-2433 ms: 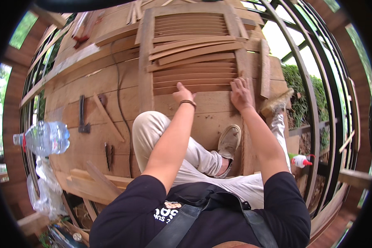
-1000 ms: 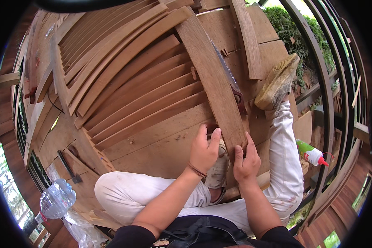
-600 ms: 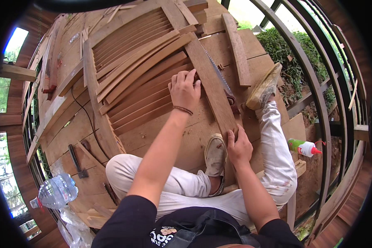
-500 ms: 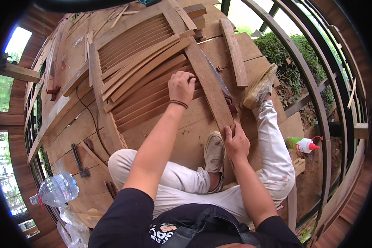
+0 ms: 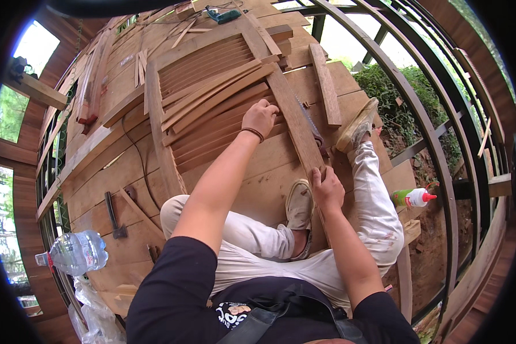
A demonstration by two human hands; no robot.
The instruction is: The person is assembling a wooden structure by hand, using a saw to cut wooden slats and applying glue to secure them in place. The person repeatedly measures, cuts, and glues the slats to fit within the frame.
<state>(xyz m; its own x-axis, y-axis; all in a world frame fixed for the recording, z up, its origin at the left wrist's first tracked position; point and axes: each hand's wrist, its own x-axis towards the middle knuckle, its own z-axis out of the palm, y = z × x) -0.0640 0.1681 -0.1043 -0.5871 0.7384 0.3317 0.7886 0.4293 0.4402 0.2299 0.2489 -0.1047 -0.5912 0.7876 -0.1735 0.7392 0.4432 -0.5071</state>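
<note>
I sit on a wooden deck with a slatted wooden frame (image 5: 166, 143) lying in front of me. My left hand (image 5: 260, 116) is curled on the loose wooden slats (image 5: 212, 94) near the frame's right side. My right hand (image 5: 327, 188) grips the near end of the frame's right side rail (image 5: 292, 120). A hand saw (image 5: 308, 125) lies just to the right of that rail, beyond my right hand. My legs in light trousers are folded under me, one shoe (image 5: 299, 206) next to my right hand.
A hammer (image 5: 114, 215) and a thin stick lie at the left. A clear plastic water bottle (image 5: 74, 252) stands at the lower left. A green glue bottle (image 5: 413, 198) sits at the right by the metal railing (image 5: 436, 120). A loose board (image 5: 325, 85) lies beyond the saw.
The view swung from the slats straight ahead to the frame turned diagonal. My hands came together on the right rail, then my left hand reached up onto the slats while my right stayed on the rail.
</note>
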